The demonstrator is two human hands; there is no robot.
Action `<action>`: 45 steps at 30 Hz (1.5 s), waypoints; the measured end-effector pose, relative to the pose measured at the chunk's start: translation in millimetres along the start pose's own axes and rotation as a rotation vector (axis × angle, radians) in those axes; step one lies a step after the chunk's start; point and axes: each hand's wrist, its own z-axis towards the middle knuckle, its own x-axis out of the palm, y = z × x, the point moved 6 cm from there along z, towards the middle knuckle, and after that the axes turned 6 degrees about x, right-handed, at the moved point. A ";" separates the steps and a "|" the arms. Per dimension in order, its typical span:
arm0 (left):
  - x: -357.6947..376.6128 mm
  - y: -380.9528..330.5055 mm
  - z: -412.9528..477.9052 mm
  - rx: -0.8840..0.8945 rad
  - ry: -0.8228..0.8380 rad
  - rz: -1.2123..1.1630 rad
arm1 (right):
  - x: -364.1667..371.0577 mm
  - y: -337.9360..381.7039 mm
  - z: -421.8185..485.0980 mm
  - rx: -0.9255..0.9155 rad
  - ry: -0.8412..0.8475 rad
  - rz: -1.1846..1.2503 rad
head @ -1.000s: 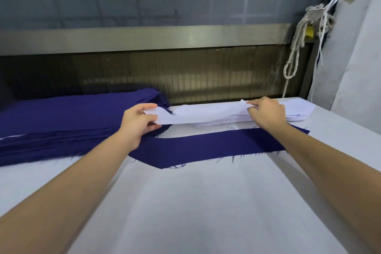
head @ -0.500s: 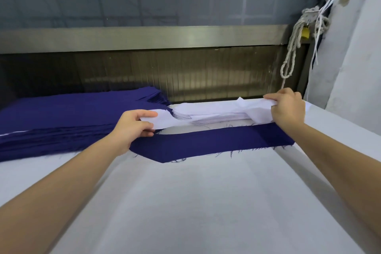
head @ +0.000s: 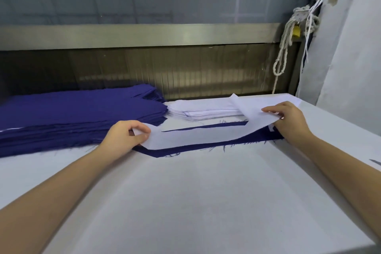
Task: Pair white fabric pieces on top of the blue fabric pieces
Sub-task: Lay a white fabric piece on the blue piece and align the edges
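White-covered surface [head: 206, 202] nearest me is carrying just one pairing. Past it, both hands are working the same white piece [head: 195, 136]. Left hand [head: 125, 136] is pinching its left end, and right hand [head: 288, 121] is gripping its right end with fingers curled on the cloth. White piece is lying over the blue piece [head: 158, 153], which is flat on the surface, but skewed: blue is showing along the near edge and in a sliver on the far side. I'm reading this pair as placed, not aligned. Behind, white stack [head: 206, 112] and blue stack [head: 72, 113] are both sitting thick, so I'm judging most of the job is left.
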 end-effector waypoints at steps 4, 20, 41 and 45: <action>-4.2 0.1 -1.9 0.007 -0.001 0.056 | -4.9 -0.3 0.7 0.009 -0.050 -0.074; -17.1 8.2 -0.4 -0.070 0.040 -0.005 | 5.9 -12.8 0.7 0.156 0.118 0.346; -18.2 9.8 0.6 -0.055 0.154 0.067 | 3.7 -12.5 6.4 -0.040 0.036 0.010; -18.1 10.3 0.6 -0.048 0.155 0.052 | 9.5 -14.1 6.5 -0.051 0.082 -0.025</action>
